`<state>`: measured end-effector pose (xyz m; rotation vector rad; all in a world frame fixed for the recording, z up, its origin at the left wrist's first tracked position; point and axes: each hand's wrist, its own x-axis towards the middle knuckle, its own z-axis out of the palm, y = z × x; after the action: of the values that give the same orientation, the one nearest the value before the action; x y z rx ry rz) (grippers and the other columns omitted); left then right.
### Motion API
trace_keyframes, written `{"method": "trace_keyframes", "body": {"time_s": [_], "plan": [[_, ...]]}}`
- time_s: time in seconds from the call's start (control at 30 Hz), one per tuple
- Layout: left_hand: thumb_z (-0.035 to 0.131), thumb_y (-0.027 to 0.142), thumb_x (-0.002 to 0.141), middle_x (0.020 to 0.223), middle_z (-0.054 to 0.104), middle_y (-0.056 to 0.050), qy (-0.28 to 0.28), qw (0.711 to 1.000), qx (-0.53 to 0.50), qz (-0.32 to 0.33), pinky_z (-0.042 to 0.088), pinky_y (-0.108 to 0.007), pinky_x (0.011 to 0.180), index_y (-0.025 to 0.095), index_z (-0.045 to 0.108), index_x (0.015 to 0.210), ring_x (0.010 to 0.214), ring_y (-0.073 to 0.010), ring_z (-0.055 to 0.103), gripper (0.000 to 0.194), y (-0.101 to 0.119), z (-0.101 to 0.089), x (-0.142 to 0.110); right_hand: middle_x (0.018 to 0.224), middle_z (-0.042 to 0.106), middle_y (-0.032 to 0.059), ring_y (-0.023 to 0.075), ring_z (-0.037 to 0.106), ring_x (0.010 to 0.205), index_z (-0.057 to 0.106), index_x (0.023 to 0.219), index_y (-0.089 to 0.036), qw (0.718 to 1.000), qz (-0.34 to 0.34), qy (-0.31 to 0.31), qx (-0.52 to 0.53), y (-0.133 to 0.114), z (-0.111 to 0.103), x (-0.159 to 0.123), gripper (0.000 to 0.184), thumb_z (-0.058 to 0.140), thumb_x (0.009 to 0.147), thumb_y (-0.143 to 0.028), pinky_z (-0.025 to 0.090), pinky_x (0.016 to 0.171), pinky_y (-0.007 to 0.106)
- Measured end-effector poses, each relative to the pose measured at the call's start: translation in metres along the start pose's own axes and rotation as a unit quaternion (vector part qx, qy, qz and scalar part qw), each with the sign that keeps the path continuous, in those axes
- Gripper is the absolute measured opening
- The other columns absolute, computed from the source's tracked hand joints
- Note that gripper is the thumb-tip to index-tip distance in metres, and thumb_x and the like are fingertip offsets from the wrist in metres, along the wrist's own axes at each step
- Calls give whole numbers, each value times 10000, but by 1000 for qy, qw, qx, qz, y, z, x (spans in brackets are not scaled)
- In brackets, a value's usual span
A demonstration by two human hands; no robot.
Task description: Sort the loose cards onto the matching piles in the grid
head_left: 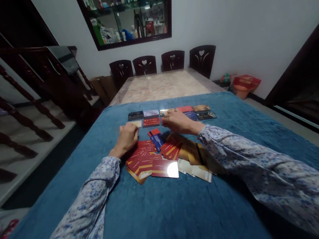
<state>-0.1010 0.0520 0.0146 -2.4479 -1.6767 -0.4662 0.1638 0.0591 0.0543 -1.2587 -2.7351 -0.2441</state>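
Note:
Bank-style cards lie in a loose heap on the blue cloth, with red cards (144, 152), gold cards (191, 152), pale cards (201, 172) and a blue-and-red card (157, 138). Beyond them stand two rows of small card stacks, including a red stack (151, 122) and a black stack (135, 115). My left hand (127, 138) has its fingers curled down beside a cream stack (138, 124); what they hold, if anything, is hidden. My right hand (181, 121) reaches over the middle stacks, fingers bent together at a red-edged stack, hiding much of it.
Blue cloth (149, 222) covers the near part of the long table, and its marbled top (166, 85) shows beyond. Dark chairs (144, 65) line the far end. A wooden railing (7, 106) runs on the left; an orange bin (240, 89) stands at right.

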Motion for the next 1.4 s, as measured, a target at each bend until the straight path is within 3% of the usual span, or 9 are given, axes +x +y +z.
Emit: {"method": "trace_keyframes", "body": {"time_s": [0.37, 0.53, 0.73, 1.0, 1.2, 1.4], "plan": [[488, 172, 959, 1013, 710, -123, -9, 999, -26, 44, 402, -448, 924, 155, 706, 896, 1002, -267, 623, 228, 48, -1, -16, 1023, 743, 107, 257, 520, 1006, 760, 998, -206, 998, -20, 46, 45, 21, 19, -39, 173, 592, 957, -196, 275, 757, 341], [535, 188, 957, 1029, 716, -105, -30, 997, -39, 64, 393, -449, 912, 165, 723, 938, 1015, -264, 601, 190, 76, -7, -28, 1079, 728, 93, 259, 500, 1017, 755, 1066, -235, 995, -46, 40, 80, 21, 21, -53, 175, 671, 915, -208, 293, 757, 331], [546, 203, 971, 1144, 734, -98, -32, 994, -48, 93, 372, -480, 936, 185, 729, 1037, 1086, -273, 572, 196, 99, -13, -44, 1155, 723, 99, 261, 486, 1024, 748, 1127, -233, 993, -54, 10, 101, 12, 16, -62, 209, 620, 963, -243, 300, 752, 338], [554, 280, 989, 1154, 728, -100, -65, 990, -38, 116, 354, -516, 951, 180, 724, 1042, 1136, -291, 551, 204, 111, -14, -54, 1254, 700, 95, 280, 483, 1084, 737, 1128, -239, 992, -69, -33, 96, 9, 19, -67, 210, 652, 936, -251, 333, 776, 343], [568, 365, 987, 1168, 710, -114, -67, 989, -25, 129, 353, -537, 956, 177, 728, 1021, 1148, -311, 538, 248, 113, -14, -56, 1344, 670, 95, 297, 482, 1137, 705, 1242, -249, 990, -79, -62, 95, 10, 23, -67, 353, 694, 891, -220, 374, 830, 370], [576, 405, 981, 1152, 714, -124, -84, 989, -23, 117, 369, -548, 953, 169, 734, 1006, 1151, -322, 536, 285, 114, -12, -56, 1281, 698, 91, 281, 502, 1073, 739, 1130, -236, 989, -86, -70, 103, 9, 24, -65, 252, 708, 880, -230, 399, 830, 373]]}}
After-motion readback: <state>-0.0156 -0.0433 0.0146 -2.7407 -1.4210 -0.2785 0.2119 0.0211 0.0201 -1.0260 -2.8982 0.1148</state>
